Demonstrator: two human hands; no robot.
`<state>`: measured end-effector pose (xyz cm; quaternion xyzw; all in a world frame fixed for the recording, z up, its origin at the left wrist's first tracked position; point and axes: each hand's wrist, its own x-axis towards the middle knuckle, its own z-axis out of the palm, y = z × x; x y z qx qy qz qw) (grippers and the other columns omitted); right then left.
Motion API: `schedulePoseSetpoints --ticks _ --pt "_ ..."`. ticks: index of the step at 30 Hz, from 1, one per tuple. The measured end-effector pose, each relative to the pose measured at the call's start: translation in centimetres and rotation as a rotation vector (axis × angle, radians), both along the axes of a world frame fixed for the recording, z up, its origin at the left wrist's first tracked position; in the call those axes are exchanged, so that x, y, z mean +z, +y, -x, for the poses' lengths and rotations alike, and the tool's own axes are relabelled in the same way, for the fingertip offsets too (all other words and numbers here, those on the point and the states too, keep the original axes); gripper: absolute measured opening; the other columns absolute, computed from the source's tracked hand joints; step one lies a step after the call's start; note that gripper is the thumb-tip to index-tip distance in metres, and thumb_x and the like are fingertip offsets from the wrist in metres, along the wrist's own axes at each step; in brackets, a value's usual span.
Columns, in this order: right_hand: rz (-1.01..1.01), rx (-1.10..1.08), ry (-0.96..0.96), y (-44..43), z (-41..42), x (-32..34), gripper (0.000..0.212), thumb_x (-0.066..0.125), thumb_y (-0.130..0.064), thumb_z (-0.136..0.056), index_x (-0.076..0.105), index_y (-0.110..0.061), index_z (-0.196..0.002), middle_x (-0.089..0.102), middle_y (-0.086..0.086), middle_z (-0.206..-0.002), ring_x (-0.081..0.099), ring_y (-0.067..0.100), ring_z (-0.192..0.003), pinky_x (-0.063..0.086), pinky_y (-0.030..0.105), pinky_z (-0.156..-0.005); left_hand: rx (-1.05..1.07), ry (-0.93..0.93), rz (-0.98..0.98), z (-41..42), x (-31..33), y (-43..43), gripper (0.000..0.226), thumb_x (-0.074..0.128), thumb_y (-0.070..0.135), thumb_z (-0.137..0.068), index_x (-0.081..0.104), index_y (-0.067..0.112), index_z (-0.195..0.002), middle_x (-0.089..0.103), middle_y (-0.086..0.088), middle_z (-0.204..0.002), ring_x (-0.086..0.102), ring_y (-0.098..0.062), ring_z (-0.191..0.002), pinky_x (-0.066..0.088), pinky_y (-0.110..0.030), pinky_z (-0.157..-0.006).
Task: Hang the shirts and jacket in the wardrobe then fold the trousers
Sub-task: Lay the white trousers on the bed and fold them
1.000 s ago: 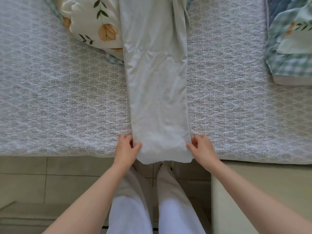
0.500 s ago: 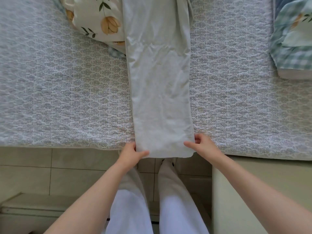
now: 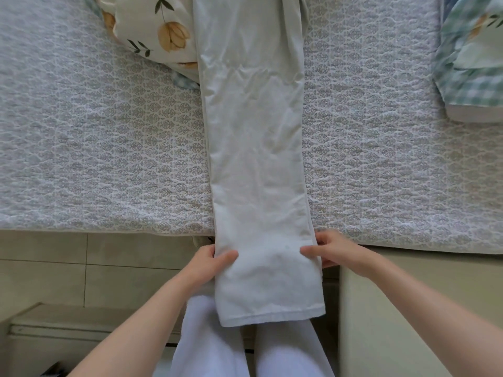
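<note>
**Operator:** What have my hands got?

**Observer:** Both of your hands hold the long pale grey-white cotton trousers (image 3: 255, 159). These lie lengthwise down the middle of the frame, and their hem end hangs past the bed's near edge at lower centre. Your left hand (image 3: 209, 263) pinches the left side, thumb on top and fingers under the cloth. Your right hand (image 3: 334, 251) pinches the right side the same way, fingers curled at the seam.

**Operator:** And around them?

**Observer:** The grey-and-white patterned quilted bedspread (image 3: 95, 159) fills the upper frame beneath the trousers. Beige floor tiles (image 3: 54, 268) show at lower left and a plain cream surface (image 3: 408, 295) at lower right. Folded green checked bedding (image 3: 471, 66) sits at upper right. A white pillow printed with yellow flowers (image 3: 152, 28) sits at upper left, touching the trousers.
</note>
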<state>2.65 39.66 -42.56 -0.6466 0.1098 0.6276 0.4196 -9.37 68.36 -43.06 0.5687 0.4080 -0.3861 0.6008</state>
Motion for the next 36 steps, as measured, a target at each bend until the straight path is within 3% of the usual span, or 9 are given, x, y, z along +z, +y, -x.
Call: schedulePoseSetpoints --ticks 4,12,15,19,21,23,26,33,36 --pt "-0.035 -0.048 0.038 0.1 0.3 0.7 0.022 0.057 -0.024 -0.096 0.063 -0.022 -0.117 0.073 -0.003 -0.109 0.070 0.016 -0.099 0.057 0.036 -0.088 -0.014 0.061 0.004 0.4 1.1 -0.1 0.026 0.068 0.023 -0.092 0.066 0.011 -0.116 0.077 0.000 -0.101 0.074 -0.017 -0.090 0.057 -0.028 -0.066" --pt "0.021 -0.173 0.023 0.9 -3.7 2.7 0.016 0.068 -0.016 -0.090 0.061 -0.008 -0.102 0.069 0.008 -0.075 0.067 0.022 -0.061 0.054 0.030 -0.053 -0.001 0.083 -0.139 -4.6 3.9 2.4 0.062 0.081 0.020 -0.080 0.040 0.026 -0.126 0.074 -0.008 -0.098 0.074 -0.021 -0.079 0.056 -0.031 -0.058" --pt "-0.048 -0.331 -0.079 2.4 -9.3 3.6 0.016 0.068 -0.012 -0.088 0.063 -0.006 -0.102 0.066 0.004 -0.069 0.060 0.014 -0.054 0.052 0.025 -0.051 0.019 -0.024 -0.052 -10.5 4.9 5.6 0.046 0.079 0.020 -0.081 0.057 0.024 -0.121 0.074 -0.009 -0.096 0.068 -0.024 -0.076 0.054 -0.031 -0.059" --pt "-0.184 -0.857 -0.145 4.8 -16.6 3.0 0.017 0.053 -0.011 -0.097 0.059 0.000 -0.108 0.073 0.019 -0.097 0.073 0.026 -0.087 0.059 0.032 -0.067 0.407 -0.257 0.051 -18.4 4.3 9.1 0.027 0.066 0.026 -0.091 0.065 0.010 -0.113 0.073 -0.012 -0.105 0.072 -0.023 -0.089 0.059 -0.031 -0.069" --pt "-0.085 -0.949 -0.239 5.7 -18.2 1.7 0.017 0.048 -0.010 -0.099 0.057 0.000 -0.109 0.070 0.021 -0.103 0.072 0.030 -0.091 0.059 0.036 -0.074 0.382 -0.262 -0.113 -20.0 2.5 9.3 0.026 0.056 0.021 -0.098 0.060 0.007 -0.120 0.069 -0.013 -0.106 0.070 -0.025 -0.093 0.057 -0.032 -0.075" --pt "0.090 -0.836 -0.292 6.3 -17.9 0.0 0.020 0.048 -0.009 -0.099 0.056 0.002 -0.114 0.067 0.019 -0.103 0.070 0.029 -0.088 0.059 0.036 -0.075 0.173 -0.231 -0.253 -19.7 0.8 8.5 0.031 0.056 0.017 -0.098 0.058 0.004 -0.127 0.067 -0.011 -0.104 0.065 -0.023 -0.088 0.056 -0.031 -0.076" --pt "0.203 -0.628 -0.210 6.5 -15.2 -1.9 0.022 0.053 -0.010 -0.097 0.056 0.001 -0.116 0.068 0.015 -0.101 0.071 0.027 -0.082 0.059 0.033 -0.068 0.034 -0.169 -0.217 -17.5 -0.8 6.6 0.039 0.060 0.024 -0.097 0.053 0.007 -0.131 0.064 -0.008 -0.117 0.064 -0.024 -0.102 0.055 -0.036 -0.084" --pt "0.125 -0.459 -0.326 5.8 -10.8 -1.8 0.014 0.056 -0.023 -0.097 0.065 -0.015 -0.104 0.069 0.007 -0.106 0.065 0.030 -0.101 0.052 0.048 -0.092 -0.027 -0.247 -0.212 -14.3 -1.2 5.0 0.033 0.074 0.026 -0.086 0.064 0.023 -0.117 0.070 0.010 -0.109 0.065 -0.008 -0.099 0.048 -0.021 -0.073" --pt "0.047 -0.354 -0.436 5.5 -9.9 -0.8 0.012 0.059 -0.024 -0.095 0.068 -0.028 -0.102 0.070 -0.003 -0.103 0.065 0.016 -0.093 0.054 0.032 -0.076 0.033 -0.273 -0.190 -13.1 -0.9 5.3 0.025 0.077 0.028 -0.083 0.069 0.028 -0.107 0.075 0.013 -0.100 0.069 -0.003 -0.091 0.048 -0.017 -0.072"
